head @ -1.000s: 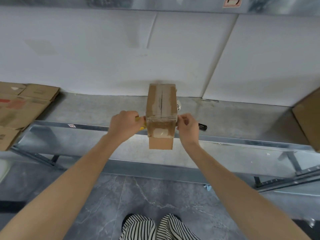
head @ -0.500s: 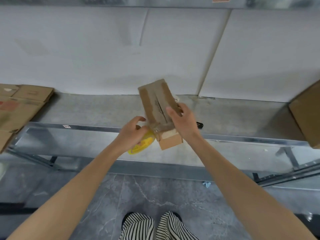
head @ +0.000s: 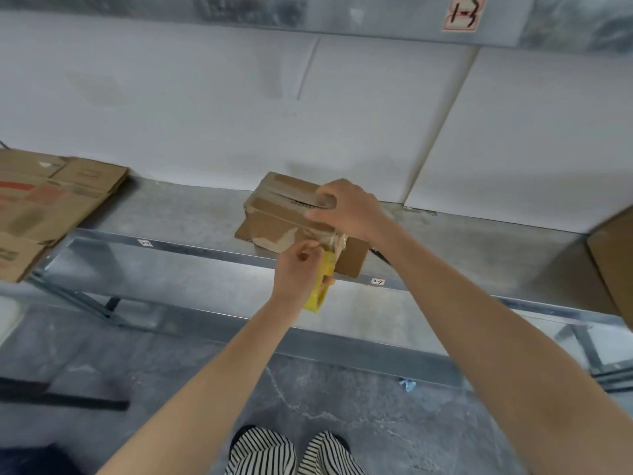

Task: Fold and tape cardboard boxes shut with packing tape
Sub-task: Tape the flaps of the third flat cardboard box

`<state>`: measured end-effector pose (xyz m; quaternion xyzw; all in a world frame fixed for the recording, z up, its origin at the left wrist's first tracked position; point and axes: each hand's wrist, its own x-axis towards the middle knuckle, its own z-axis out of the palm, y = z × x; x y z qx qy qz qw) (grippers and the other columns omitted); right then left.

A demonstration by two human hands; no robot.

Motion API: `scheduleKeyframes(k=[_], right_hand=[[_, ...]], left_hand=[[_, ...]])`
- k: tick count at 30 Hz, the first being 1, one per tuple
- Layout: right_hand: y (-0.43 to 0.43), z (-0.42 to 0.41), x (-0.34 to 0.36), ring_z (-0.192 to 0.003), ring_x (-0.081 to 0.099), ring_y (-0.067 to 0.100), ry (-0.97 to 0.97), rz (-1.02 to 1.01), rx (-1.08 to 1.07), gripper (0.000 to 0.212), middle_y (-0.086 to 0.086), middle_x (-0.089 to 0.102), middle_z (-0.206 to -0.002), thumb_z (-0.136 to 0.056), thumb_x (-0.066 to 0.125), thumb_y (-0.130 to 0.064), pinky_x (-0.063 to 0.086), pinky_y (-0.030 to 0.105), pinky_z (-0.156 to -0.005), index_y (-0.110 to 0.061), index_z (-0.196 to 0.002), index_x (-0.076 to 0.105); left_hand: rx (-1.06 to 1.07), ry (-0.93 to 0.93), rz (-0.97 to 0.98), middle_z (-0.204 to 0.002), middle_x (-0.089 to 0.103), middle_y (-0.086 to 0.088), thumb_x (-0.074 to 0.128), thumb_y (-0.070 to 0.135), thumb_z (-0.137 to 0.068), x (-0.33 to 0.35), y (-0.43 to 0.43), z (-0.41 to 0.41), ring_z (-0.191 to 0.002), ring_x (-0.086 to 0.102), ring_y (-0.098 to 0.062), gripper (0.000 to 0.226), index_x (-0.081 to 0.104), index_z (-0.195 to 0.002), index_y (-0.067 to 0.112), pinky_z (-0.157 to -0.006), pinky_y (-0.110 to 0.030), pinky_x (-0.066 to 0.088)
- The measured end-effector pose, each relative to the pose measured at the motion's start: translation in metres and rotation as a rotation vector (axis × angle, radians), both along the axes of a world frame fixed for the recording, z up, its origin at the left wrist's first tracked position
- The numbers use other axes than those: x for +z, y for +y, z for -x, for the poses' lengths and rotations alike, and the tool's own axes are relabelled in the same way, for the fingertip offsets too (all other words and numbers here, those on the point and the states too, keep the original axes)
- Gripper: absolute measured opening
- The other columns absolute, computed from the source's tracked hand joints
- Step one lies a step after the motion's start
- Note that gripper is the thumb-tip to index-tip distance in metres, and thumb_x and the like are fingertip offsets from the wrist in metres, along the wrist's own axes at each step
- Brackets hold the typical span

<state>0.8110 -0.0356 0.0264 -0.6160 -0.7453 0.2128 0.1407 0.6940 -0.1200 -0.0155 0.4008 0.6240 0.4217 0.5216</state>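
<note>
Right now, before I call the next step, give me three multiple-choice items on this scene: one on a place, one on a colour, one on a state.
1. Where does the small cardboard box lie?
A. on the floor
B. on the metal shelf
C. on a stack of flattened cartons

2. What colour is the tape dispenser?
A. yellow
B. red
C. black

3. What is the right hand doing?
A. hanging idle
B. holding the box from above
C. holding the dispenser

Answers:
1. B: the box rests on the grey shelf surface, near its front edge.
2. A: the yellow body sticks out below the left hand, which grips it at the near end of the box.
3. B: its fingers curl over the box top, with the thumb on the near side.
</note>
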Motion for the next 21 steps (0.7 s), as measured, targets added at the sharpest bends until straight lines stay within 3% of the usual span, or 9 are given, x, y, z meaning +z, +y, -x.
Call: scheduleKeyframes(k=[4, 7, 11, 16, 18, 21], right_hand=[[-0.004, -0.002, -0.002, -0.143, 0.016, 0.018, 0.003, 0.106, 0.082, 0.062, -0.004, 0.024, -0.154, -0.081, 0.064, -0.053, 0.019, 0.046, -0.112, -0.028, -0.135, 0.046], [-0.002, -0.006, -0.003, -0.145, 0.013, 0.018, 0.013, 0.081, 0.099, 0.064, -0.003, 0.02, -0.156, -0.083, 0.064, -0.049, 0.019, 0.044, -0.115, -0.027, -0.14, 0.043], [0.004, -0.009, -0.005, -0.146, 0.012, 0.02, 0.007, 0.097, 0.149, 0.065, 0.002, 0.019, -0.158, -0.084, 0.064, -0.049, 0.018, 0.044, -0.115, -0.026, -0.14, 0.043], [0.006, -0.013, -0.009, -0.147, 0.008, 0.018, -0.03, 0.079, 0.162, 0.067, -0.004, 0.017, -0.158, -0.087, 0.057, -0.055, 0.009, 0.05, -0.114, -0.028, -0.144, 0.037], [0.005, -0.021, -0.018, -0.146, 0.01, 0.017, 0.044, 0.046, 0.088, 0.064, -0.004, 0.018, -0.158, -0.09, 0.048, -0.057, 0.008, 0.05, -0.116, -0.028, -0.145, 0.035], [-0.002, -0.049, -0.037, -0.137, 0.034, 0.017, 0.337, -0.089, -0.275, 0.047, 0.0, 0.042, -0.147, -0.094, 0.047, -0.044, 0.026, 0.041, -0.113, -0.022, -0.135, 0.05]], left_hand=[[-0.043, -0.183, 0.085, -0.084, 0.062, -0.007, 0.053, 0.011, -0.093, 0.001, 0.005, -0.009, -0.047, 0.062, -0.018, 0.012, 0.06, -0.101, 0.016, -0.05, -0.026, 0.049], [-0.115, -0.319, 0.145, -0.074, 0.059, -0.014, 0.055, 0.005, -0.091, -0.003, 0.006, -0.003, -0.051, 0.054, -0.022, 0.017, 0.059, -0.107, 0.007, -0.045, -0.024, 0.044], [-0.179, -0.165, 0.125, -0.062, 0.062, -0.01, 0.055, 0.01, -0.094, -0.016, 0.007, 0.005, -0.061, 0.05, -0.027, 0.008, 0.062, -0.098, 0.01, -0.046, -0.025, 0.041], [-0.123, -0.148, 0.099, -0.071, 0.06, -0.014, 0.054, 0.013, -0.095, -0.016, 0.01, -0.01, -0.04, 0.041, -0.02, 0.013, 0.063, -0.088, 0.007, -0.044, -0.026, 0.038], [-0.082, -0.171, 0.115, -0.07, 0.058, -0.013, 0.053, 0.012, -0.095, -0.016, 0.011, -0.013, -0.038, 0.04, -0.018, 0.013, 0.062, -0.087, 0.008, -0.041, -0.023, 0.037], [-0.051, -0.21, 0.142, -0.069, 0.057, -0.012, 0.052, 0.011, -0.094, -0.016, 0.014, -0.012, -0.039, 0.039, -0.019, 0.016, 0.062, -0.081, 0.01, -0.039, -0.02, 0.036]])
